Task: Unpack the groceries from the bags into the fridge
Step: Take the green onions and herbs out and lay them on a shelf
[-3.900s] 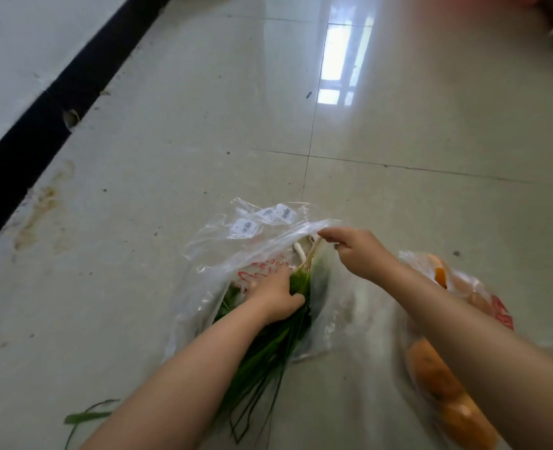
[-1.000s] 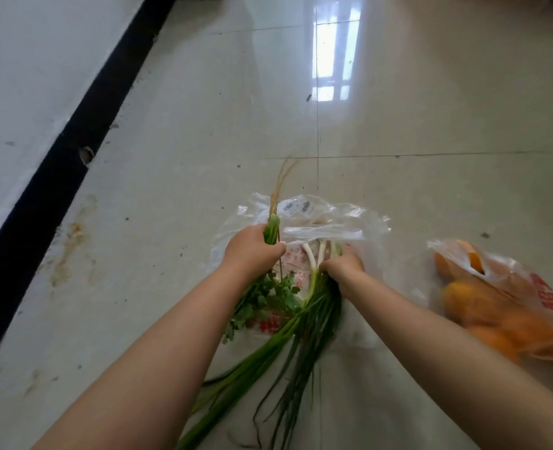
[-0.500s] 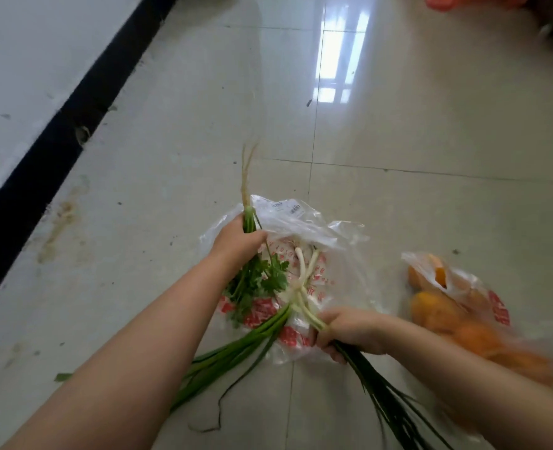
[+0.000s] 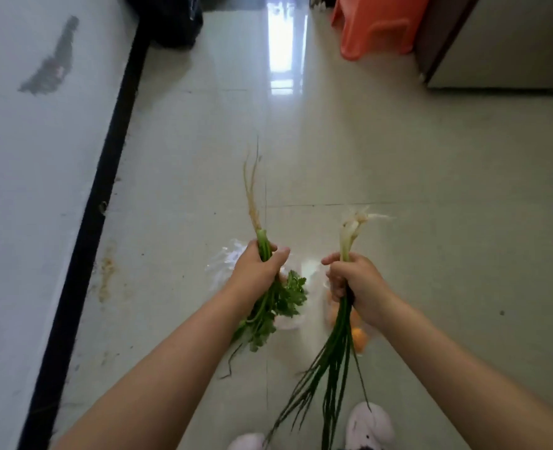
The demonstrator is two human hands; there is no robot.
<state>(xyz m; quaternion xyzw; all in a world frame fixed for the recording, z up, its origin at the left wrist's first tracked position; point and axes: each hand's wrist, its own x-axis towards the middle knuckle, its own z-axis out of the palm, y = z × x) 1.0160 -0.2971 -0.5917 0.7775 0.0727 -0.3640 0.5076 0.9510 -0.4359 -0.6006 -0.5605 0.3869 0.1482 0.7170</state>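
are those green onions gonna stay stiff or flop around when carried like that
Probably floppy: below the right hand, the green onions hang limp toward the floor. The white root ends above the fist stand upright, so that part seems firmer. They look light, held in one hand.

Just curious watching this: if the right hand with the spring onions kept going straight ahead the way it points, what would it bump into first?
Probably nothing soon. The right hand holds the spring onions roots forward over bare floor; farther along that line stands the white cabinet, with the orange stool left of it. Depth is unclear.
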